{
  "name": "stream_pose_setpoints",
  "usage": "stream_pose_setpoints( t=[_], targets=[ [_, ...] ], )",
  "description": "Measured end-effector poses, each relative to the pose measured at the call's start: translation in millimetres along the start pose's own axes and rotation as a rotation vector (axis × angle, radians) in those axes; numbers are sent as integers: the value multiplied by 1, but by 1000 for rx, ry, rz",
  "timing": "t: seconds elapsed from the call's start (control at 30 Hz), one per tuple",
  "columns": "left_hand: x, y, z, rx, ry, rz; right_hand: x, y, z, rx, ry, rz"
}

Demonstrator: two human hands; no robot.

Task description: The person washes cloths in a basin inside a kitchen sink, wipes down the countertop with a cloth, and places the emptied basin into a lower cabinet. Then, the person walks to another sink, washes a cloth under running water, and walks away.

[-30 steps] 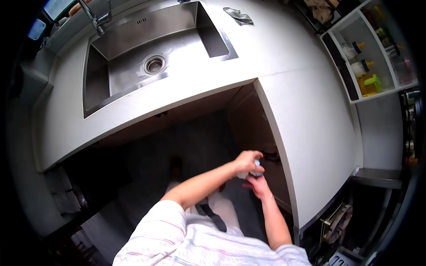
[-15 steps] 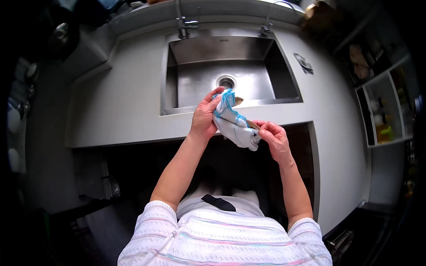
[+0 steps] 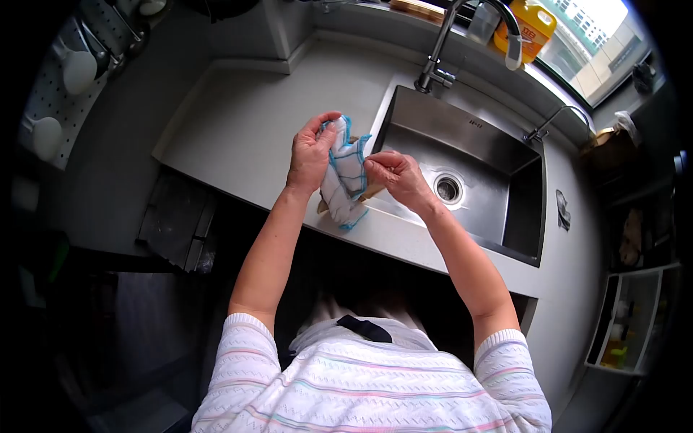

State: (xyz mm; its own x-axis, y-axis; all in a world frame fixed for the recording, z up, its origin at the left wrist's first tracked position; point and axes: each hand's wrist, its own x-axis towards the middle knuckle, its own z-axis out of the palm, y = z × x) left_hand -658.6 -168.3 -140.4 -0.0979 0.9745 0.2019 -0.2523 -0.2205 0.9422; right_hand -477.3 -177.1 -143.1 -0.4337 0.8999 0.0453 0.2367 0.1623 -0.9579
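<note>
My left hand (image 3: pixel 312 157) is closed on a white dishcloth (image 3: pixel 346 167) with blue stitched edges, held over the counter's front edge, left of the sink. The cloth hangs in folds. My right hand (image 3: pixel 401 177) pinches the right-hand blue edge of the cloth between thumb and fingers. A tan, wood-like piece (image 3: pixel 372 191) shows from behind the cloth below my right hand, and a smaller bit of similar colour shows at its lower left. Most of that piece is covered, so its kind cannot be made out.
The steel sink (image 3: pixel 491 220) with its round drain (image 3: pixel 448 189) lies to the right. A tall faucet (image 3: pixel 435 61) and a thin spout (image 3: pixel 552 119) stand behind it. A yellow jug (image 3: pixel 530 32) stands by the window. White and dark utensils (image 3: pixel 76 68) hang at upper left.
My view has turned left. Both hands have carried the cloth from in front of the sink to its left. My right hand has shifted from the tan piece's end to the cloth's edge.
</note>
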Motion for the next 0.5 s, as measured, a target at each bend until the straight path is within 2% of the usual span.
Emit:
stream_pose_setpoints(
  t=[0.03, 0.17, 0.2, 0.23, 0.3, 0.33, 0.4, 0.5],
  targets=[
    [5, 4, -3, 80, 37, 23, 9, 1, -2, -65, -7, -91],
    [21, 11, -18, 217, 103, 93, 41, -1, -2, 340, 139, -94],
    [25, 10, -30, 206, 132, 124, 56, 0, -7, 245, 208, -155],
    [29, 10, -45, 160, 152, 122, 66, -7, -8, 359, 250, -176],
    [32, 13, -75, 68, 182, 119, 91, -10, -15, 331, 283, -196],
    [29, 20, -85, 29, 244, 14, 102, -11, -18, 339, 276, -159],
    [32, 25, -106, -7, 285, -17, 122, -18, -19, 386, 251, -111],
    [47, 26, -134, -6, 310, -45, 145, -23, -17, 372, 198, -221]
  ],
)
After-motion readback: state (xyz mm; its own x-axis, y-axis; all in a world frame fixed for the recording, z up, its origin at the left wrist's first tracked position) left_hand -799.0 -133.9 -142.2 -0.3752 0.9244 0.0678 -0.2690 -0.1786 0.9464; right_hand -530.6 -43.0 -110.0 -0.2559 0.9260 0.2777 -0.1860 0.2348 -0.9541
